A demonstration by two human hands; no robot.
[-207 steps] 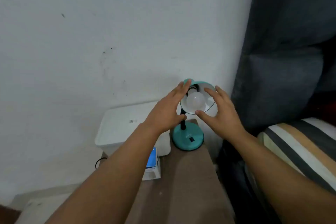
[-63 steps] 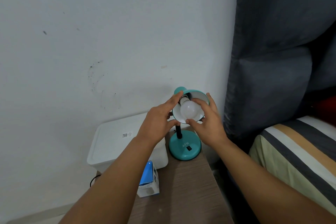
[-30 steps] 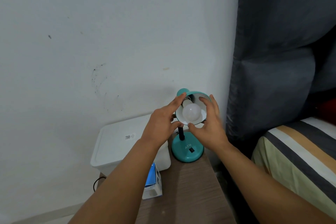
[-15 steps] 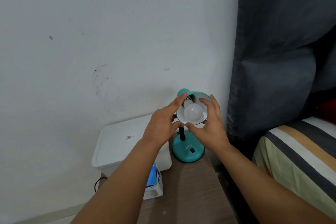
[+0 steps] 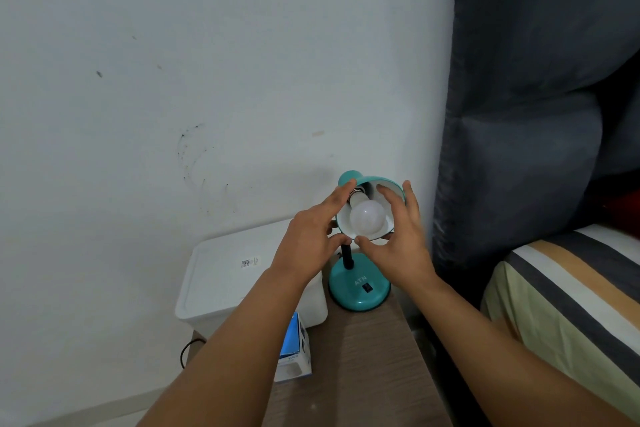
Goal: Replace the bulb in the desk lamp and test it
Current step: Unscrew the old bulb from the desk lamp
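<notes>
A teal desk lamp [image 5: 360, 291] stands at the back of a small brown table [image 5: 363, 364], its shade [image 5: 388, 184] tipped toward me. A white bulb [image 5: 367, 217] sits in the shade with its metal thread showing at the socket. My left hand [image 5: 308, 239] grips the shade's left rim between index finger and thumb. My right hand [image 5: 398, 239] is cupped around the bulb from the right. Its thumb is under the bulb, and its fingers are spread above and behind, a little off the glass.
A white lidded plastic box [image 5: 242, 274] stands left of the lamp, against the wall. A small blue and white carton [image 5: 294, 354] lies in front of it, partly under my left forearm. A dark padded headboard [image 5: 519, 149] and a striped bed [image 5: 571, 291] fill the right.
My right hand's fingers have lifted and spread off the bulb, which they pinched half a second ago. More of the bulb's thread shows than several seconds back. The left hand stays on the shade.
</notes>
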